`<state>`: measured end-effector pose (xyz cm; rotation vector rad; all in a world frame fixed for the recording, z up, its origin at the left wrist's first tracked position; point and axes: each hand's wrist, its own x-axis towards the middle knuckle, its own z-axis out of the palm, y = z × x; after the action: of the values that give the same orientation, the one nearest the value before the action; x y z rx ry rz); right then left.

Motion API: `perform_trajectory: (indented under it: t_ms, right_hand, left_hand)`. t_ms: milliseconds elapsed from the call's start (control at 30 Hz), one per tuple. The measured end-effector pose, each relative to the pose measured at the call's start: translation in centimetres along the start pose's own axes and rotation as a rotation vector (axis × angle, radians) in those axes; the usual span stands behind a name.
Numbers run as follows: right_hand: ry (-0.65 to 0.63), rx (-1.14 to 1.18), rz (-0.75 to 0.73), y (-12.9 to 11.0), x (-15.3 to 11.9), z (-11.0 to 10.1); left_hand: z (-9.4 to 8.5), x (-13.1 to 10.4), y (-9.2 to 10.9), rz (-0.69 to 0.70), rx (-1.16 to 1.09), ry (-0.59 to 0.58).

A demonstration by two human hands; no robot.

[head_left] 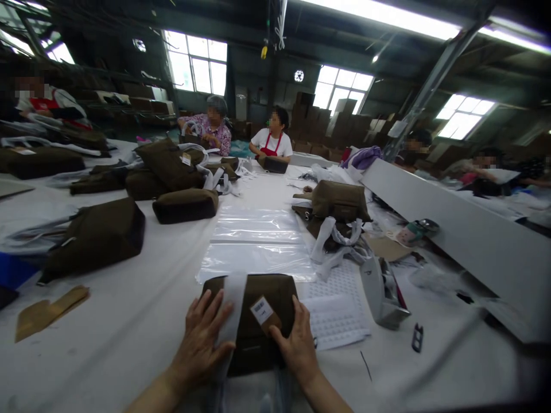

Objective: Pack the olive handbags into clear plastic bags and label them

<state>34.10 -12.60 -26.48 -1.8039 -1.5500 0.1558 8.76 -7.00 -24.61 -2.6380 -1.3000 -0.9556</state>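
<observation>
While both hands press flat, open-palmed | left hand (201, 338), right hand (297, 344) on dark brown fabric bag (253, 321) | keep white strap (232, 312) smooth on bench (129, 321).

- Daylight comes through blown-out windows (197, 64) behind the white table (129, 321); ceiling tube lights (379, 14) glare above it.
- The roof stays dim.
- Edges bend and blur, especially right of the table.

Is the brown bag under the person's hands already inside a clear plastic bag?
No. The brown bag lies bare under the left hand and right hand, while the clear plastic bags lie flat beyond it.
</observation>
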Motion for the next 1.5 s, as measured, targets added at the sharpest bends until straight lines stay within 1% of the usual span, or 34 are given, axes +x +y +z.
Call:
perform_trajectory:
  t_ms: [33, 67, 100, 133, 167, 200, 233, 267, 300, 333, 400, 467, 500, 533, 633, 700, 767, 800, 867, 967, 1067, 1133, 1167, 1233, 1267, 1300, 1333, 1367, 1400, 1433, 1500]
  right_hand:
    - [0.046, -0.054, -0.107, -0.2, 0.7, 0.2]
    - [0.072, -0.106, -0.262, -0.4, 1.4, 0.3]
    - [0.064, -0.151, -0.436, -0.6, 2.1, 0.3]
    - [0.019, -0.184, -0.600, -0.9, 2.7, 0.2]
    - [-0.046, -0.204, -0.726, -1.1, 3.3, 0.1]
    - [-0.106, -0.216, -0.797, -1.3, 3.7, 0.0]
    - [-0.145, -0.218, -0.812, -1.4, 3.9, 0.0]
    - [-0.156, -0.208, -0.789, -1.4, 4.0, 0.0]
    - [-0.147, -0.186, -0.752, -1.5, 3.9, 0.1]
    - [-0.121, -0.160, -0.697, -1.5, 3.8, 0.2]
    - [-0.036, -0.126, -0.512, -1.5, 3.4, 0.6]
    - [0.034, -0.153, -0.325, -1.7, 3.6, 1.1]
    - [0.041, -0.181, -0.280, -1.9, 3.9, 1.3]
    - [0.018, -0.209, -0.278, -2.1, 4.3, 1.6]
    - [-0.125, -0.258, -0.338, -2.3, 5.7, 2.8]
    - [-0.147, -0.281, -0.269, -2.1, 6.2, 3.6]
    - [-0.134, -0.289, -0.183, -1.7, 6.4, 4.2]
    - [-0.134, -0.280, -0.159, -1.5, 6.3, 4.4]
    - [-0.149, -0.246, -0.139, -1.3, 6.1, 4.4]
    - [-0.160, -0.202, -0.113, -1.6, 5.5, 3.7]
    - [-0.152, -0.155, -0.089, -2.0, 5.1, 2.5]
    - [-0.100, -0.091, -0.070, -1.7, 5.6, 1.4]
    - [-0.050, -0.044, -0.053, -1.3, 6.2, 0.8]
    - [0.083, 0.077, 0.010, 0.3, 8.5, -0.1]
    - [0.136, 0.151, 0.055, 1.3, 10.0, -0.3]
    - [0.159, 0.228, 0.096, 2.4, 11.7, -0.2]
    - [0.145, 0.298, 0.117, 3.5, 13.4, 0.1]
    - [0.090, 0.349, 0.107, 4.5, 15.2, 0.7]
    - [-0.003, 0.365, 0.063, 5.3, 16.8, 1.5]
    - [-0.126, 0.321, -0.008, 6.1, 18.2, 2.4]
    - [-0.380, 0.113, -0.156, 7.1, 20.2, 4.4]
  left_hand:
    - [0.1, 1.6, -0.2, 0.028, 0.053, -0.015]
    - [0.2, 3.1, -0.3, 0.034, 0.101, -0.019]
    - [0.3, 4.2, -0.3, 0.042, 0.138, -0.010]
    - [0.3, 5.1, -0.3, 0.076, 0.159, 0.007]
    - [0.2, 5.7, -0.2, 0.153, 0.168, 0.009]
    - [0.0, 6.1, 0.0, 0.257, 0.171, -0.013]
    - [-0.2, 6.3, 0.3, 0.354, 0.172, -0.051]
    - [-0.5, 6.5, 0.7, 0.417, 0.177, -0.098]
    - [-0.7, 6.6, 1.1, 0.435, 0.186, -0.146]
    - [-0.8, 6.7, 1.6, 0.412, 0.197, -0.186]
    - [-0.8, 6.8, 2.4, 0.315, 0.218, -0.232]
    - [-0.2, 6.7, 2.7, 0.263, 0.231, -0.248]
    - [0.4, 6.6, 2.5, 0.254, 0.232, -0.243]
    - [1.1, 6.4, 2.3, 0.247, 0.232, -0.233]
    - [3.5, 5.7, 1.2, 0.206, 0.219, -0.212]
    - [4.7, 5.5, 0.7, 0.171, 0.199, -0.228]
    - [5.3, 5.6, 0.4, 0.151, 0.163, -0.252]
    - [5.2, 5.7, 0.4, 0.148, 0.141, -0.263]
    - [4.5, 6.0, 0.4, 0.159, 0.104, -0.279]
    - [2.5, 6.0, 0.7, 0.168, 0.055, -0.260]
    - [0.3, 5.7, 0.9, 0.139, -0.071, -0.178]
    - [-1.0, 6.0, 0.4, 0.062, -0.190, -0.076]
    - [-1.4, 6.4, -0.1, -0.001, -0.244, -0.009]
    - [-1.8, 7.9, -2.0, -0.188, -0.317, 0.134]
    - [-1.5, 9.0, -3.4, -0.302, -0.329, 0.155]
    - [-1.0, 10.2, -4.8, -0.409, -0.331, 0.124]
    - [-0.1, 11.5, -6.4, -0.496, -0.328, 0.054]
    - [1.0, 12.7, -7.9, -0.550, -0.322, -0.053]
    - [2.3, 13.9, -9.2, -0.556, -0.323, -0.160]
    - [3.8, 14.9, -10.4, -0.532, -0.325, -0.262]
    - [6.7, 16.3, -12.2, -0.451, -0.326, -0.416]
